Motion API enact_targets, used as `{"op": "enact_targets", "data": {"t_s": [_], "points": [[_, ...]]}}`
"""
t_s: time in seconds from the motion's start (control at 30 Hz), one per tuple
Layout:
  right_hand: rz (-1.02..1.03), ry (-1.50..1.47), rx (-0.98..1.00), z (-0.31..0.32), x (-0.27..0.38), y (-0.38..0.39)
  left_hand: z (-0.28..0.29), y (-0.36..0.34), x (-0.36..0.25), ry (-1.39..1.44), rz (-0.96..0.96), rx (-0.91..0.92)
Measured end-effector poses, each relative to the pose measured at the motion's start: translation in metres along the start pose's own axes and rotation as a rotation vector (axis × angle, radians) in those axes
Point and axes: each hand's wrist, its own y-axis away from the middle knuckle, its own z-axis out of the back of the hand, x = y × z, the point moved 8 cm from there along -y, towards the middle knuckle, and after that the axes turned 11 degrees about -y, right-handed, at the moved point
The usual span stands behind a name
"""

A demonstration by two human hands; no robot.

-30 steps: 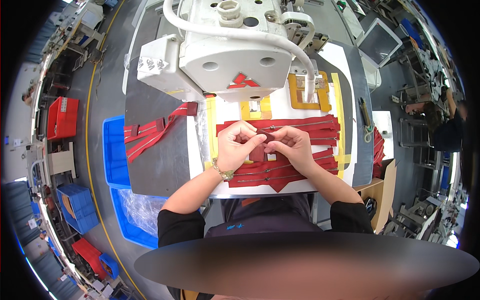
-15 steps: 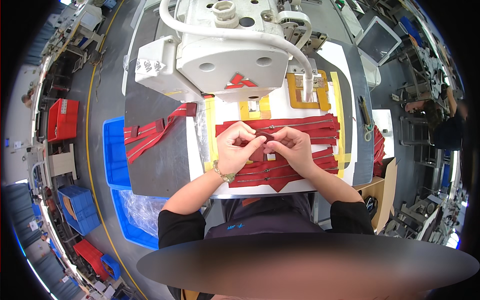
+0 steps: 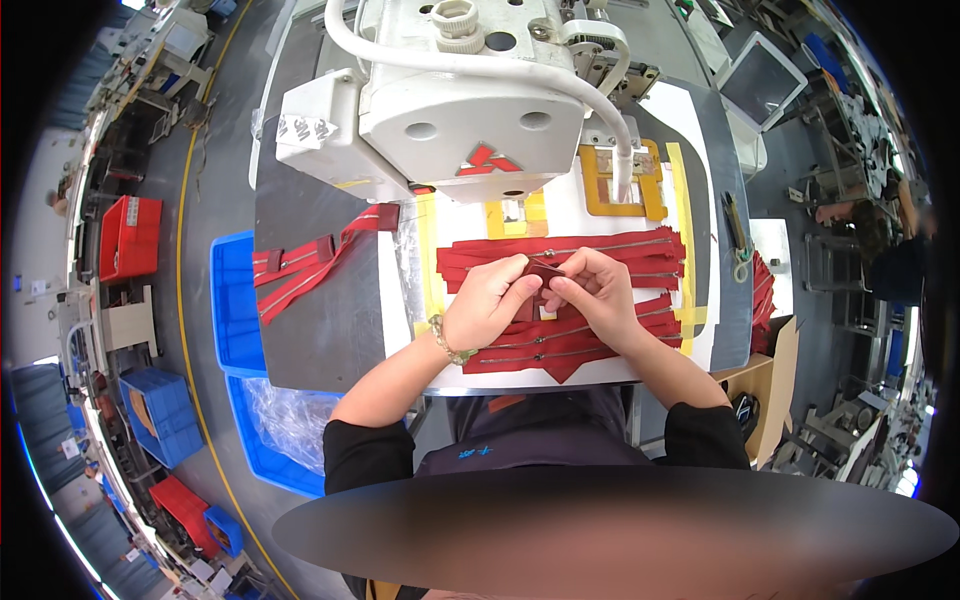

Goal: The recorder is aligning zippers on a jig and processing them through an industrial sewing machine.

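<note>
A dark-red patch (image 3: 543, 271) is pinched between left hand (image 3: 489, 302) and right hand (image 3: 598, 297), over zippers (image 3: 560, 349) near the worktop's (image 3: 325, 340) front edge.

Gray floor (image 3: 225, 185), yellow line (image 3: 187, 160) down left side, blue curtain (image 3: 37, 398) at lower left, cluttered workstations (image 3: 848, 125) along right edge.

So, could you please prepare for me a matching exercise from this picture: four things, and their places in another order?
Things:
1. small dark red piece
2. bracelet
3. clear plastic
4. flat screen

Places:
A. inside a blue bin
B. at the picture's upper right
C. held by the left hand and the right hand
D. around the left wrist

Pairs: 1-C; 2-D; 3-A; 4-B
</note>
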Motion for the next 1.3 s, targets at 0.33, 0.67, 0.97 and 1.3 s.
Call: {"op": "enact_targets", "data": {"t_s": [0.33, 0.67, 0.97, 1.3], "points": [[-0.015, -0.011, -0.008, 0.000, -0.004, 0.000, -0.004, 0.003, 0.003, 0.105, 0.061, -0.011], [-0.033, -0.017, -0.023, 0.001, -0.005, -0.001, -0.003, 0.003, 0.002, 0.115, 0.042, -0.038], [-0.044, 0.007, -0.023, 0.000, -0.004, 0.002, -0.003, 0.004, 0.002, 0.105, 0.023, -0.065], [-0.131, -0.120, 0.014, -0.003, -0.010, 0.001, -0.002, 0.004, -0.009, 0.045, -0.089, -0.045]]}}
